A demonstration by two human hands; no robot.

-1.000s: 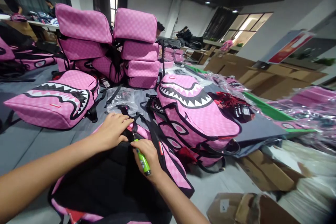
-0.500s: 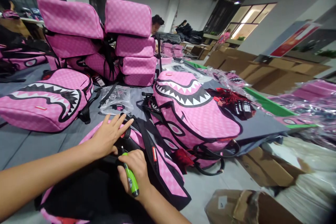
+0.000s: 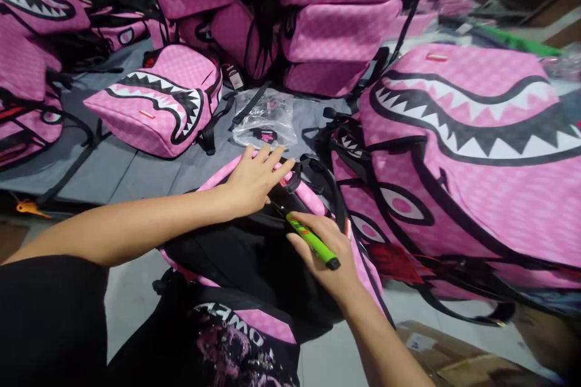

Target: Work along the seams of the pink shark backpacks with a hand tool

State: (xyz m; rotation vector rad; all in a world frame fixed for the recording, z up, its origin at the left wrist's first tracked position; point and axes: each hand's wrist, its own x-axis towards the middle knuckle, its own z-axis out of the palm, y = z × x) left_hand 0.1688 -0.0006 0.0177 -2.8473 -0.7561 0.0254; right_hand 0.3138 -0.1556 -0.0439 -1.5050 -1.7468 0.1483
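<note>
Slanting green pen-shaped tool, black-ended

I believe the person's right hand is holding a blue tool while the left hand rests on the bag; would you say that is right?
Not quite: the tool is green, not blue, as the head view shows. The right hand does hold it, and the left hand rests on the bag.

Head-worn view, facing forward, angled down
</note>
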